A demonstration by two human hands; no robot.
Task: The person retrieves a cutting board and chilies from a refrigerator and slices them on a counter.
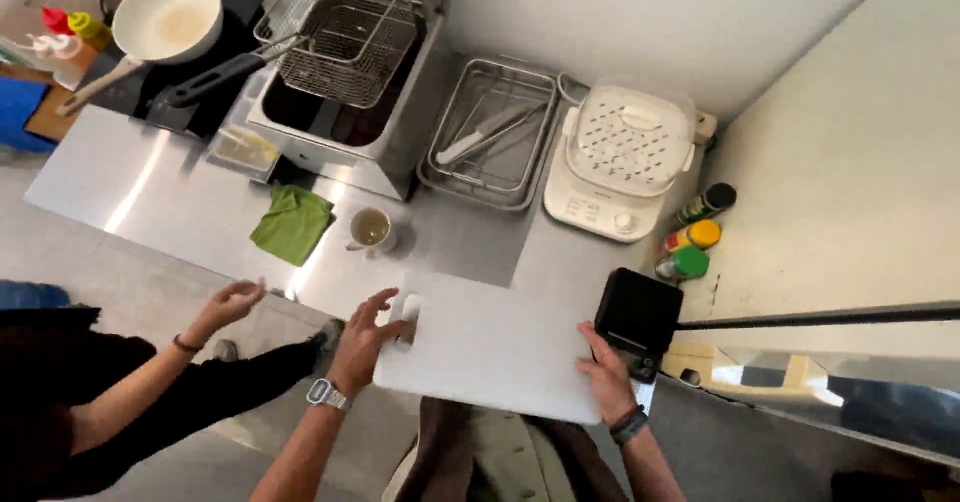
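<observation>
Both hands are on a white plastic cutting board [490, 347] that sits at the near edge of the stainless counter [150, 192], partly hanging over it. The left hand [362, 342] grips the board's left end by the handle slot, thumb hooked at the cutout and the other fingers spread loose above it; there's a metal watch on that wrist. The right hand [607, 372] pinches the board's right near corner, thumb on top, the rest tucked under so can't see them.

Just beside the right hand, touching the board's right end, there's a black kitchen scale [638, 312]. Past it, at the right edge of the counter against the wall, 3 small bottles [692, 237] stand in a row with dark, yellow and green caps.

Along the back of the counter: a white electric steamer [622, 157] with a perforated tray, a wire rack tray [490, 137] with tongs in it, and a deep fryer [345, 72] with its wire basket propped on top. Far left corner has a white pan [165, 17] on a black cooktop.

Between the fryer and the board sit a cup [371, 228] with pale liquid and a crumpled green cloth [293, 222].

Someone else stands off the left end, dark sleeve, with an open hand [230, 304] held up near the counter's near edge, touching nothing.
</observation>
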